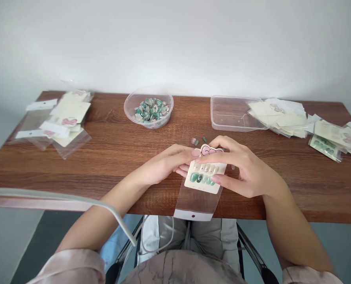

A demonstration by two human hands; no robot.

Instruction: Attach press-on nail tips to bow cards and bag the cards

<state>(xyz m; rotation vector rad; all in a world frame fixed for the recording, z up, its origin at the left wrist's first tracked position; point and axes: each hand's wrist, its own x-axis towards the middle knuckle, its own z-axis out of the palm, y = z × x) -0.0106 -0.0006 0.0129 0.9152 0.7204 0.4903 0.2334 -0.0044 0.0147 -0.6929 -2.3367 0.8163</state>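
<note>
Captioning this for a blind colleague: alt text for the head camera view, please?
The left hand and right hand hold a card of press-on nails over a clear plastic sleeve on a wooden table; a clear bowl of loose nails sits beyond.

Head camera is looking forward and down from the person's head, facing across the wooden table [110, 136] toward the white wall [175, 43] at 12 o'clock. It is sitting close above the left hand [165, 165] at 7 o'clock and right hand [243, 167] at 4 o'clock, taking in the lap [193, 236] at 6 o'clock.
</note>
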